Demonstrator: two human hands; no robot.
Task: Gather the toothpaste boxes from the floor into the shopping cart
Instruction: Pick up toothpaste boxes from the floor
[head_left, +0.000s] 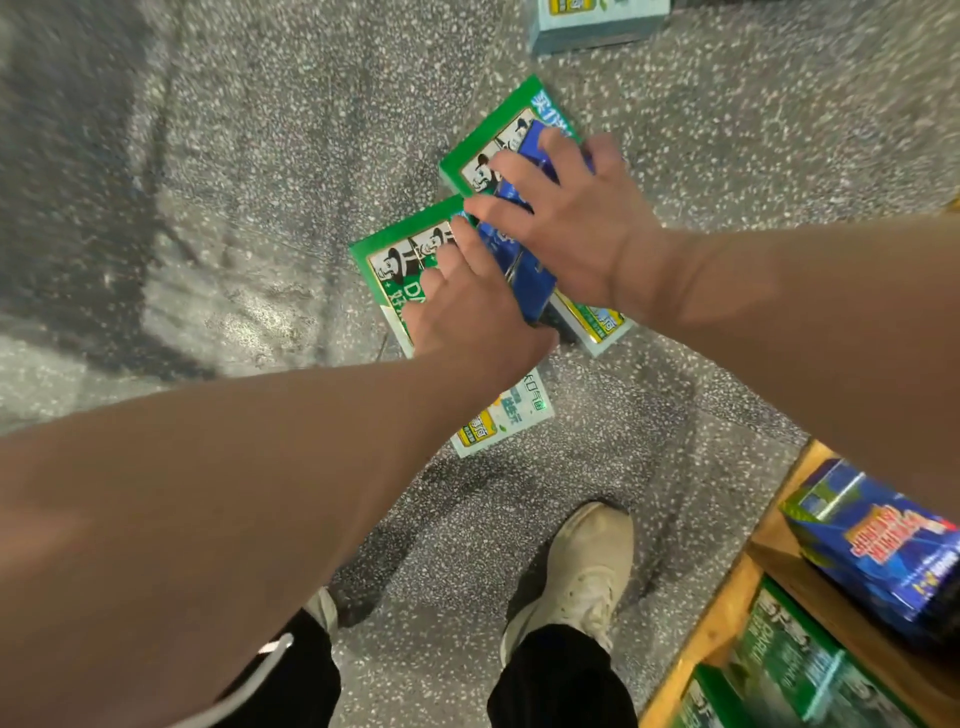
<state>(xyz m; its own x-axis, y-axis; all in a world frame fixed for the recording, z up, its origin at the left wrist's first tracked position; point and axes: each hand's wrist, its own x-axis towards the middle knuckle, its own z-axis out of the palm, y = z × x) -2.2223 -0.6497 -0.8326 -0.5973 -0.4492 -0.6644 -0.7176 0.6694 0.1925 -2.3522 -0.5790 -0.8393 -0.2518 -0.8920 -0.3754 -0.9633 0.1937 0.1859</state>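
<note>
Two green toothpaste boxes lie on the speckled floor: one (387, 260) nearer me on the left, one (493, 135) farther away. A blue box (524, 275) lies across them. My left hand (467, 306) presses flat on the nearer green box, fingers spread and touching the blue box. My right hand (566, 213) rests on the blue box and the far green box, fingers spread. A pale teal box (597, 325) sticks out under my right wrist. Another pale box (501, 421) lies under my left forearm. The shopping cart is out of view.
A further pale box (592, 21) lies at the top edge. A wooden shelf (727, 597) at the lower right holds a blue carton (883, 540) and green boxes (789, 670). My white shoes (576, 571) stand on the floor below the boxes.
</note>
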